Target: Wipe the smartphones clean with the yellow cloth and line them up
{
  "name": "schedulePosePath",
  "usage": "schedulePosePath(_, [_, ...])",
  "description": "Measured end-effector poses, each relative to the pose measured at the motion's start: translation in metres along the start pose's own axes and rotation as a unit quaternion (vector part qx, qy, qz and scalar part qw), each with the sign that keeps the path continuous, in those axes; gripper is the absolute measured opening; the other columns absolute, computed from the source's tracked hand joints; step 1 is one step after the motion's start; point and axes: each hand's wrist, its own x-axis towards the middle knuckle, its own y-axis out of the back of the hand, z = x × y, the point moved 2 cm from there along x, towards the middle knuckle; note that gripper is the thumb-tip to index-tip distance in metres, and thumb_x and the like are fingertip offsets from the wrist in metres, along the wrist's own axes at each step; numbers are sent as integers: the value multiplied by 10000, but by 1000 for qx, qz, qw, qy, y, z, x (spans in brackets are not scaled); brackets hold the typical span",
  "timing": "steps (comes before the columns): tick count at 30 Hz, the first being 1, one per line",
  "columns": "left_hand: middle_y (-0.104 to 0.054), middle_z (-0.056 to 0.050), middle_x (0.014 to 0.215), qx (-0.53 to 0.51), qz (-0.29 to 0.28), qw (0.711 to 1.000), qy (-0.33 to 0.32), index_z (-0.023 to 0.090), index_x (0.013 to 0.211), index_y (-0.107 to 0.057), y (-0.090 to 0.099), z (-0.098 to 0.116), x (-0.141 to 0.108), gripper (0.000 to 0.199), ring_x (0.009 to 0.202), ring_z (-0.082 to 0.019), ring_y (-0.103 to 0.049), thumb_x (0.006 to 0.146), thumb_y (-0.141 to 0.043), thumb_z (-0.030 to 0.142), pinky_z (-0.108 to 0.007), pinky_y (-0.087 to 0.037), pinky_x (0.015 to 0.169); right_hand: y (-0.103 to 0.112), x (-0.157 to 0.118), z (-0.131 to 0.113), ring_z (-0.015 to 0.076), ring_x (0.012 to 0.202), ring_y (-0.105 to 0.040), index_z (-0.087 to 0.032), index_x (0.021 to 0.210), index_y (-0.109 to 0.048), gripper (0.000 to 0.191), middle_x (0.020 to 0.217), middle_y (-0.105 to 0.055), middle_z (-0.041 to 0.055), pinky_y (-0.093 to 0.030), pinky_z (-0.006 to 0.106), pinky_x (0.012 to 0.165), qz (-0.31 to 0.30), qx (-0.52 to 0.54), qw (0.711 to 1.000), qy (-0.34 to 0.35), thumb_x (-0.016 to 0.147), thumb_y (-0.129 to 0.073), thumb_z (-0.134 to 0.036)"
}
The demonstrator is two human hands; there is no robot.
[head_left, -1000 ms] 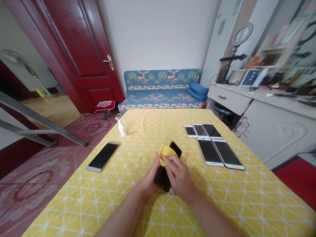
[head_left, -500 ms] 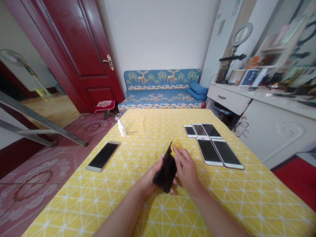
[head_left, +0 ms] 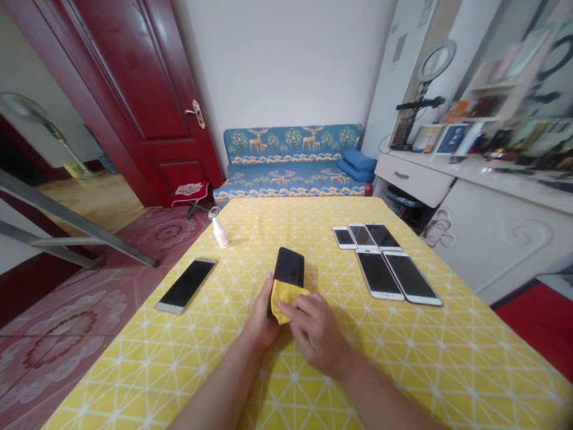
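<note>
A black smartphone [head_left: 290,266] is held above the table by my left hand [head_left: 260,319], whose thumb lies along its left edge. My right hand [head_left: 316,331] grips a yellow cloth [head_left: 284,298] and presses it over the lower part of the phone's dark face. The cloth hides that part of the phone, and some left-hand fingers are out of sight behind it. To the left, a phone with a gold-white frame [head_left: 188,285] lies screen up on the tablecloth. A small white spray bottle [head_left: 219,233] stands farther back.
Several white-framed phones [head_left: 379,275] lie in two rows on the right of the table. The yellow patterned tablecloth [head_left: 250,382] covers the table. Beyond it is a blue sofa [head_left: 290,170]; a white cabinet [head_left: 510,233] stands right, a red stool [head_left: 191,192] back left.
My right hand has brought the cloth from the phone's top edge down to its lower part. The phone has turned more upright and shifted slightly left in my left hand.
</note>
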Motion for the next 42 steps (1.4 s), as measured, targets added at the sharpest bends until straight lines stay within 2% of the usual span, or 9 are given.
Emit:
schedulePosePath(7, [-706, -156, 761, 123, -103, 981, 114, 78, 946, -652, -8, -17, -8, 536, 615, -223, -670, 871, -439, 565, -315, -524, 544, 11, 1, 35, 217, 878, -532, -187, 1327, -500, 409, 963, -591, 89, -424, 377, 767, 102, -81, 983, -127, 940, -367, -167])
schedulePosePath(12, [-692, -213, 958, 149, -160, 971, 101, 67, 1041, -626, -9, -16, -10, 438, 732, -260, -691, 876, -478, 444, -333, -545, 558, 26, -4, 62, 203, 859, -563, -170, 1211, -598, 359, 942, -589, 79, -447, 338, 756, 167, -34, 956, -238, 927, -381, -208])
schedulePosePath(18, [-700, -219, 948, 121, -137, 978, 103, 61, 1129, -591, -3, -13, -7, 451, 786, -294, -700, 851, -526, 409, -385, -539, 703, 31, -10, 80, 215, 863, -595, -170, 883, -687, 200, 880, -647, 52, -437, 336, 800, 221, 117, 919, -306, 841, -518, -271])
schedulePosePath(22, [-716, -148, 817, 88, -22, 992, 89, 76, 959, -645, 4, -12, -1, 305, 692, -229, -686, 788, -625, 328, -342, -539, 681, 22, -17, 89, 194, 786, -605, -179, 846, -681, 176, 812, -666, 24, -462, 296, 729, 288, 299, 831, -371, 800, -583, -318])
schedulePosePath(24, [-713, -103, 770, 73, 26, 995, 58, 91, 870, -655, 5, -11, 1, 223, 646, -175, -663, 756, -670, 281, -266, -524, 630, 18, -16, 84, 181, 790, -609, -193, 921, -674, 198, 844, -672, 17, -471, 278, 719, 294, 344, 814, -364, 800, -607, -336])
schedulePosePath(30, [-644, -31, 616, 63, 80, 995, -20, 111, 815, -637, 5, -3, 8, 180, 462, -116, -555, 789, -632, 288, -192, -377, 373, 11, -1, 34, 175, 860, -585, -216, 1043, -677, 220, 923, -630, 40, -463, 291, 769, 168, 300, 916, -210, 886, -538, -281])
schedulePosePath(34, [-604, -1, 576, 18, 124, 991, -51, 126, 763, -610, 14, 0, 15, 111, 442, -88, -526, 780, -617, 236, -169, -372, 373, 8, 2, 10, 164, 870, -576, -255, 1178, -632, 310, 935, -587, 40, -465, 288, 761, 119, 284, 945, -112, 907, -493, -197])
schedulePosePath(38, [-626, 3, 630, 20, 81, 994, -66, 141, 761, -617, 13, -3, 16, 61, 535, -101, -578, 722, -644, 179, -188, -463, 505, 4, 1, 1, 145, 821, -563, -296, 1254, -581, 395, 916, -567, 31, -466, 269, 705, 93, 265, 959, -45, 908, -471, -140])
schedulePosePath(42, [-679, -29, 779, 22, 10, 999, -36, 155, 842, -669, 4, -11, 8, 155, 709, -133, -643, 813, -575, 275, -192, -490, 620, -3, 1, -5, 149, 814, -560, -282, 1317, -523, 438, 936, -571, 45, -476, 276, 688, 39, 226, 973, -3, 921, -419, -126])
